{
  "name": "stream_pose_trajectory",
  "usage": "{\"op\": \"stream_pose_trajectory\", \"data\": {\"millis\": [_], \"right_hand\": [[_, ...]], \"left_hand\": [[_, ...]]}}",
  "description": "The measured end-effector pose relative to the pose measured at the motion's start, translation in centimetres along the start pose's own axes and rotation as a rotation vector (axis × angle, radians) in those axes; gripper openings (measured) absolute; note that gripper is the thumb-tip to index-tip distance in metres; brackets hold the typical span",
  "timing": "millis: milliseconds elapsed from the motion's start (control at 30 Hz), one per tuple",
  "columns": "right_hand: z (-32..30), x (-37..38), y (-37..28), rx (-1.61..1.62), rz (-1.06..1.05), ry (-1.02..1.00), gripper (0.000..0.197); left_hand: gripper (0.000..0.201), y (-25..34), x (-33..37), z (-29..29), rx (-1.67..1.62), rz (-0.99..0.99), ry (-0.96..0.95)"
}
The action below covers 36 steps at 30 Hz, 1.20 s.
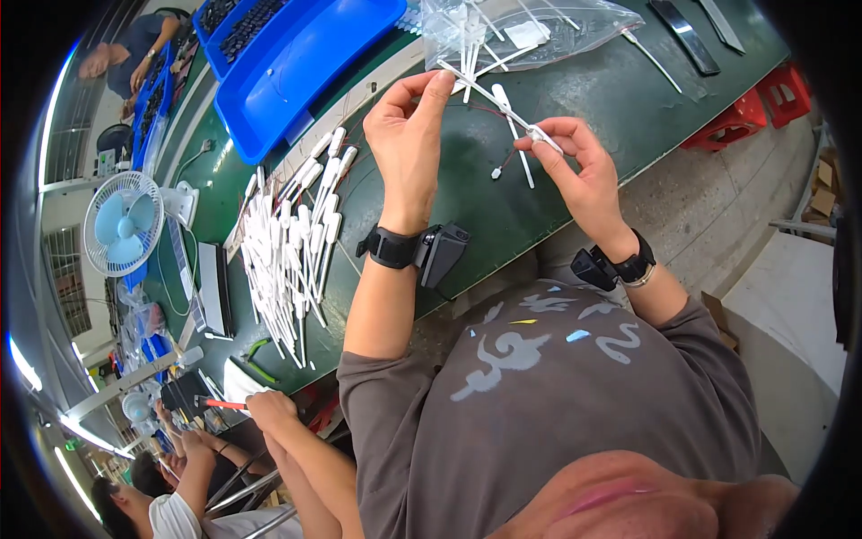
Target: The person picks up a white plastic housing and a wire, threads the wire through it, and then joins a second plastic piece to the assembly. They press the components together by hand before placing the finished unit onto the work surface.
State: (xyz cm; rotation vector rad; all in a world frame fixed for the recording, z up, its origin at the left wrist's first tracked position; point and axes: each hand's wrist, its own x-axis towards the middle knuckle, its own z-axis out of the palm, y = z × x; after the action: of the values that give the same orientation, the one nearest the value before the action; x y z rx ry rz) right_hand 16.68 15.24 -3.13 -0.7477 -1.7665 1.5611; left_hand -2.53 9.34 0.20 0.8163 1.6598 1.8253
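A thin white stick (489, 96) slants across between my two hands above the green table. My left hand (406, 135) pinches its far upper end between thumb and forefinger. At the lower end, my right hand (579, 166) closes its thumb and fingers round the thicker part of the stick. Thin red wires run by the stick, and a small white plug (496, 172) hangs or lies near them; which one I cannot tell. Under the held stick lies another white stick with a wider head (501, 94). Both wrists carry black straps with small devices.
A large pile of white sticks (292, 242) lies left of my left arm. Behind it stands a blue tray (256, 117). A clear plastic bag (575, 45) with more sticks is at the back. Red stools (736, 126) stand beyond the table edge. A co-worker's hand (271, 409) is at lower left.
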Motion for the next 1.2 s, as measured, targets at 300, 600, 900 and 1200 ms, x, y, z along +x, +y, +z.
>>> {"op": "stream_pose_trajectory", "data": {"millis": [300, 600, 900, 1200], "right_hand": [[1.0, -0.5, 1.2, -0.359, -0.259, 0.07, 0.016], [0.8, -0.4, 1.6, -0.482, -0.463, 0.038, 0.016], [-0.3, 0.8, 0.4, -0.129, -0.184, -0.151, 0.021], [1.3, 5.0, -2.5, 0.259, -0.047, -0.349, 0.026]], "left_hand": [[0.018, -0.1, -0.1, 0.1, -0.32, -0.219, -0.008], [0.016, 0.0, 0.5, -0.8, -0.449, -0.338, -0.146], [0.019, 1.5, 0.9, -1.6, -0.302, -0.293, -0.246], [0.019, 2.6, 0.0, -0.3, -0.222, -0.256, -0.262]]}}
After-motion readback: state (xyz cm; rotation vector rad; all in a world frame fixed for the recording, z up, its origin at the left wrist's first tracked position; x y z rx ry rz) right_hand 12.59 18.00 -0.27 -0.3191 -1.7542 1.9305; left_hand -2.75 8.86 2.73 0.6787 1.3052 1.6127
